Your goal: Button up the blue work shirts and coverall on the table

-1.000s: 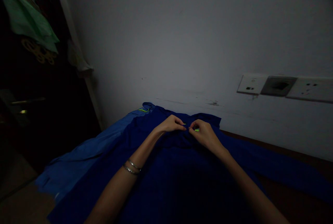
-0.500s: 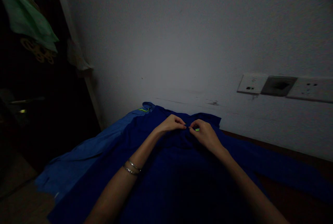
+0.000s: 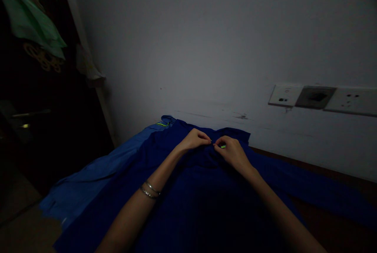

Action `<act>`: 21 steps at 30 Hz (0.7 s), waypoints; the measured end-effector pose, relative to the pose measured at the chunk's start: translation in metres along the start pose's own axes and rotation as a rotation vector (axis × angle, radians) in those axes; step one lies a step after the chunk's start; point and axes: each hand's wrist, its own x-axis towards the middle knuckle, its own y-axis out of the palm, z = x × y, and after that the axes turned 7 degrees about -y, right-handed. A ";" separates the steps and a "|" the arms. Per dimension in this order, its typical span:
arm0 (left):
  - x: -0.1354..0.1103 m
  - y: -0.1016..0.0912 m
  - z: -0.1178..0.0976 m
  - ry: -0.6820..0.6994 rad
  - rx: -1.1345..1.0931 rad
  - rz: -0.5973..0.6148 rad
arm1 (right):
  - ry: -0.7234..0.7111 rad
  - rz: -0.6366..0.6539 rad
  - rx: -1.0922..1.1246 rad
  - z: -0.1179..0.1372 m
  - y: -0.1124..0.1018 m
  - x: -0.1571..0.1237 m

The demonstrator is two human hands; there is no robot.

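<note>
A dark blue long-sleeved shirt (image 3: 176,182) lies spread out, its collar end by the wall and one sleeve stretched to the right. Near the collar, my left hand (image 3: 194,140) pinches the shirt's fabric between thumb and fingers. Just beside it, my right hand (image 3: 231,150) is closed in a pinch on the same part of the shirt. The fingertips of both hands almost meet. What small detail lies between them is too dark to make out. A yellow-green patch shows by the right fingers.
A lighter blue garment (image 3: 94,174) lies under and left of the shirt. Behind is a white wall (image 3: 191,49) with sockets (image 3: 284,95) at right. On the left stands a dark door (image 3: 59,127) with a handle (image 3: 31,114) and a hanging green cloth (image 3: 32,21).
Both hands stay at the collar end, with only a very slight shift of the fingertips. The shirt keeps its place.
</note>
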 end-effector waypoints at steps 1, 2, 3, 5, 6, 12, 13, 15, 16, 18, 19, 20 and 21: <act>0.000 0.001 0.000 0.000 0.010 -0.007 | -0.005 0.000 0.000 -0.001 0.001 0.000; 0.000 0.001 0.000 0.001 0.019 -0.012 | -0.009 0.001 0.000 -0.002 0.001 0.000; 0.000 0.002 0.001 0.004 0.028 -0.015 | -0.013 0.003 0.002 -0.002 0.002 0.000; -0.001 0.002 0.001 0.015 0.044 -0.009 | -0.016 0.008 0.008 -0.004 0.003 0.000; -0.001 0.002 0.001 0.020 0.049 -0.005 | -0.014 0.010 0.012 -0.004 0.004 0.000; -0.003 -0.003 -0.002 0.066 0.033 0.044 | -0.024 0.009 0.060 0.000 0.002 0.000; -0.004 -0.006 -0.003 0.065 0.025 0.065 | -0.031 0.010 0.083 0.001 0.000 0.000; -0.006 -0.011 -0.004 0.052 0.020 0.103 | -0.054 0.014 0.140 0.003 -0.002 0.000; -0.006 -0.014 -0.005 0.044 0.022 0.114 | -0.071 0.020 0.165 0.004 -0.003 0.000; -0.007 -0.018 -0.006 0.046 0.026 0.126 | -0.117 0.039 0.188 0.005 -0.003 0.000; -0.008 -0.019 -0.006 0.053 0.025 0.131 | -0.140 0.052 0.190 0.004 -0.003 0.000; -0.007 -0.020 -0.005 0.059 0.022 0.138 | -0.160 0.062 0.187 0.004 -0.003 0.000; -0.007 -0.020 -0.004 0.063 0.020 0.147 | -0.175 0.067 0.184 0.004 -0.003 0.000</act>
